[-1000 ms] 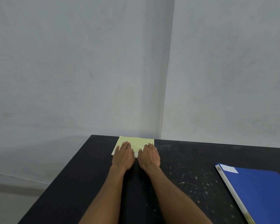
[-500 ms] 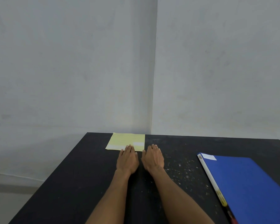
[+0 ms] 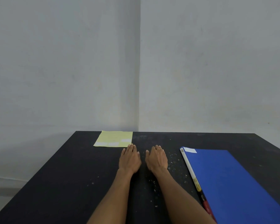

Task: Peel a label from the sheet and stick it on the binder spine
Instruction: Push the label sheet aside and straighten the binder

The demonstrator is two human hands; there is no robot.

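A pale yellow label sheet [image 3: 114, 139] lies flat at the far edge of the black table, with a few white labels on its near part. A blue binder [image 3: 233, 183] lies flat at the right, its white spine [image 3: 190, 168] facing my hands and one white label near its far corner. My left hand [image 3: 130, 159] rests palm down on the table, fingertips just short of the sheet's near right corner. My right hand [image 3: 156, 158] lies flat beside it, left of the binder. Both hands hold nothing.
The black table [image 3: 71, 183] has white specks scattered between my hands and the binder. Grey walls meet in a corner [image 3: 139, 94] right behind the table's far edge. The table's left edge drops off to the floor.
Both hands have slid back toward me, off the label sheet, and moved slightly apart. The view has shifted, so more of the binder shows.
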